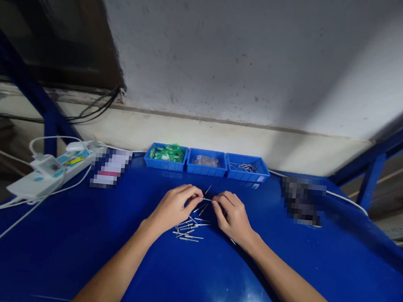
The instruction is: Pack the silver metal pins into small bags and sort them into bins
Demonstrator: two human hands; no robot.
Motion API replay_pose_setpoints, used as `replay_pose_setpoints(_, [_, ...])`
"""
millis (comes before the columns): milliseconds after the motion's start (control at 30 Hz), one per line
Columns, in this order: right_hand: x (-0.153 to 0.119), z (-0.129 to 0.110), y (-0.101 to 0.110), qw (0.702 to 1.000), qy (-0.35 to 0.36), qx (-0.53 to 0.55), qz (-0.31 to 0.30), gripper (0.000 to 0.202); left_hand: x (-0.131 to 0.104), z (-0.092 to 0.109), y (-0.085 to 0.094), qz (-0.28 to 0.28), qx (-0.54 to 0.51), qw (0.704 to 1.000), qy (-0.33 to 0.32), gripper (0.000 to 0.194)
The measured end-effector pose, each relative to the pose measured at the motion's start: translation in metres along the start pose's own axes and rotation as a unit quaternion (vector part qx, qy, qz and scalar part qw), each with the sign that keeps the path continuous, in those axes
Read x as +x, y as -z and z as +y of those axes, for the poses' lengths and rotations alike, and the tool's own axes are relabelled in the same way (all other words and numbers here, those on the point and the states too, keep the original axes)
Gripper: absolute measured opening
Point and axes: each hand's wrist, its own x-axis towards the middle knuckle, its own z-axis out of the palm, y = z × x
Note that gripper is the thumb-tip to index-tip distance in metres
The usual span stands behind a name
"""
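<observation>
My left hand (178, 206) pinches one end of a thin metal rivet (207, 199) between thumb and fingertips. The rivet lies level between my hands, and the fingertips of my right hand (231, 214) close on its other end. Just below my hands, several similar rivets (189, 226) lie loose on the blue table (182, 277). A few more lie close behind and under the held one. Part of another thin piece (233, 242) shows beside my right wrist.
Three blue bins stand along the back: one with green-wrapped pieces (167, 152), one with clear plastic bags (205, 161), one with metal rivets (248, 167). A white power strip (52, 170) with cables sits at left. Blurred-out objects lie at left (110, 168) and right (301, 201).
</observation>
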Motion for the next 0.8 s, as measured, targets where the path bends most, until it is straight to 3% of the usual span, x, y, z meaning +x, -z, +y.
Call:
replay_pose_setpoints(400, [-0.003,0.002,-0.005,0.999,0.022,0.031,0.021,0.010,-0.001,0.000,-0.008,-0.021,0.083,0.996,0.034,0.032])
replay_pose_setpoints(600, [-0.004,0.005,-0.004,0.998,0.039,0.014,0.039,0.010,0.000,0.008,-0.003,-0.026,0.049,0.998,0.019,0.020])
replay_pose_setpoints(700, [0.010,0.024,0.008,0.991,0.013,-0.066,0.117,0.013,-0.001,0.012,0.000,-0.028,0.035,0.998,0.034,0.018])
replay_pose_setpoints(800, [0.026,0.055,0.026,0.956,-0.102,-0.192,0.199,0.022,-0.001,0.011,0.001,-0.041,0.047,0.996,0.056,0.018])
